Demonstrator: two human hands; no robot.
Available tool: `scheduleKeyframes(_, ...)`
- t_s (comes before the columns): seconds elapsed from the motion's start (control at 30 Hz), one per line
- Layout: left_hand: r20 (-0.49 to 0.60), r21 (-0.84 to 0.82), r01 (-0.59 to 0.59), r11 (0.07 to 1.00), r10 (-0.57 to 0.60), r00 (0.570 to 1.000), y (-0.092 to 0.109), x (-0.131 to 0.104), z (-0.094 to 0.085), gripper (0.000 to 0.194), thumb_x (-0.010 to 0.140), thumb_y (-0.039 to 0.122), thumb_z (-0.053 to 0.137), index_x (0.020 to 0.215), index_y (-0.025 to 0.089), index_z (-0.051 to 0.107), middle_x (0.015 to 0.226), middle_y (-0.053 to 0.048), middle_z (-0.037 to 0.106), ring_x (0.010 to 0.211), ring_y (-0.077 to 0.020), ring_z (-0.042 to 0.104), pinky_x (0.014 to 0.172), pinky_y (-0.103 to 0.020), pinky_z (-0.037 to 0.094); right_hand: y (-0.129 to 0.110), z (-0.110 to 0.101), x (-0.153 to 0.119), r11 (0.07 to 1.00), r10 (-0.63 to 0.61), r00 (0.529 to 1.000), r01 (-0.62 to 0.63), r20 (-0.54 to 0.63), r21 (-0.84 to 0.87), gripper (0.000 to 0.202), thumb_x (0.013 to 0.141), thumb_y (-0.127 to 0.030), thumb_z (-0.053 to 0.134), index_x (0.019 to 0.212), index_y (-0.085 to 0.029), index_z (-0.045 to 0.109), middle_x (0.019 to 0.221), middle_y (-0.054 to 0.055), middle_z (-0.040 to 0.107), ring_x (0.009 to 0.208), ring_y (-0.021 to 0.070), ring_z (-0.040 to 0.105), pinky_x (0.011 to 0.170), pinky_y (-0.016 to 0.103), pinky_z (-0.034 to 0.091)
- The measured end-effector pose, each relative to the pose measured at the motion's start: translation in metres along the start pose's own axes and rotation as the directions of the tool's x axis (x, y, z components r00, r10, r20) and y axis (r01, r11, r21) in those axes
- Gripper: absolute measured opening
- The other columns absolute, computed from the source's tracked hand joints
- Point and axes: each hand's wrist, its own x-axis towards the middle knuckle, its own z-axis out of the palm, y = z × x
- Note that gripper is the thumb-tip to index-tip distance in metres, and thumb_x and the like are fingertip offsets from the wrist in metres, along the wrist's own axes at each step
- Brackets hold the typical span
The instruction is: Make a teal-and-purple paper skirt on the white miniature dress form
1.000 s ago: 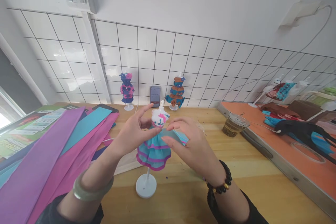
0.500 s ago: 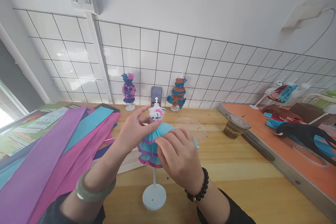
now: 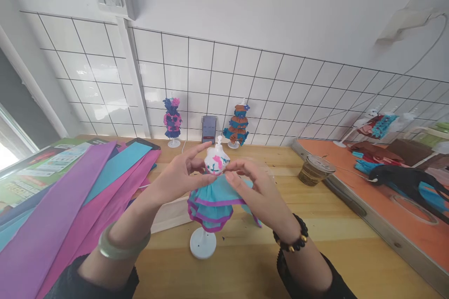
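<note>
While the mannequin [image 3: 216,160] leans slightly at the middle of the frame, its round white base [image 3: 202,243] below, a turquoise skirt [image 3: 210,212] with purple edging hangs from its waist. The left hand [image 3: 182,173] grips the mannequin's waist, thumb in front and fingers behind. The right hand [image 3: 257,189], thumb and forefinger drawn narrow at the waist, holds turquoise cloth [image 3: 236,189] out to the right; its loose end dangles under that hand. A bangle [image 3: 122,245] circles the left wrist, a beaded bracelet [image 3: 292,237] the right. At centre, behind, a phone [image 3: 209,126] stands between two dressed figures, one blue and pink [image 3: 172,121], one brown and blue [image 3: 238,127]. Coloured strips [image 3: 75,210] fill the lower left; at right a cup [image 3: 315,170] sits near an orange mat [image 3: 358,168].
</note>
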Motion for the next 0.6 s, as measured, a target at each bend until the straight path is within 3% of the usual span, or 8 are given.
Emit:
scheduleKeyframes(0.07,0.022,0.012,-0.008,1.0,0.007,1.0,-0.0028,0.0008,-0.0001,0.077,0.072,0.03,0.07,0.138,0.026,0.031,0.095,-0.006,0.067,0.09,-0.0229,0.061,0.073,-0.036,0.049,0.0044,-0.0025,0.0026,0.992,0.087,0.982,-0.101,0.17,0.071,0.022,0.087,-0.041,0.05,0.086,-0.021,0.057,0.083,0.001,0.059,0.071,0.0135,0.052,0.054,0.023,0.039)
scheduleKeyframes(0.13,0.037,0.022,-0.021,1.0,0.02,0.999,-0.0041,0.0008,-0.0001,0.076,0.073,0.029,0.069,0.138,0.026,0.031,0.095,-0.006,0.066,0.092,-0.023,0.06,0.075,-0.037,0.049,0.0073,-0.0032,0.004,0.983,0.107,0.968,-0.137,0.226,0.121,0.025,0.085,-0.044,0.051,0.08,-0.02,0.056,0.075,-0.001,0.054,0.065,0.011,0.047,0.052,0.022,0.037)
scheduleKeyframes(0.27,0.063,0.059,-0.076,0.995,0.072,0.995,-0.0035,-0.0013,-0.0004,0.075,0.074,0.027,0.068,0.139,0.026,0.03,0.095,-0.005,0.063,0.092,-0.0212,0.058,0.079,-0.037,0.047,0.0071,-0.0031,0.004,0.976,0.111,0.964,-0.152,0.24,0.159,0.026,0.084,-0.043,0.053,0.079,-0.019,0.058,0.073,-0.001,0.053,0.062,0.0096,0.045,0.052,0.021,0.035)
scheduleKeyframes(0.43,0.057,0.225,-0.147,0.963,0.138,0.989,-0.0036,-0.0038,-0.0016,0.073,0.078,0.029,0.063,0.141,0.028,0.026,0.079,0.001,0.055,0.082,-0.0155,0.054,0.076,-0.032,0.046,0.0075,-0.0012,0.003,0.968,0.15,0.946,-0.199,0.287,0.151,0.023,0.083,-0.041,0.055,0.08,-0.019,0.06,0.071,-0.001,0.055,0.056,0.0086,0.045,0.047,0.019,0.036)
scheduleKeyframes(0.6,0.057,0.42,-0.193,0.887,0.186,0.981,-0.0043,-0.0071,0.0005,0.073,0.082,0.032,0.056,0.143,0.031,0.015,0.086,-0.001,0.056,0.078,-0.0143,0.052,0.059,-0.023,0.045,0.0106,0.0025,0.0021,0.984,0.132,0.964,-0.156,0.23,0.087,0.021,0.084,-0.039,0.054,0.076,-0.02,0.058,0.07,-0.002,0.054,0.057,0.0093,0.044,0.047,0.02,0.036)
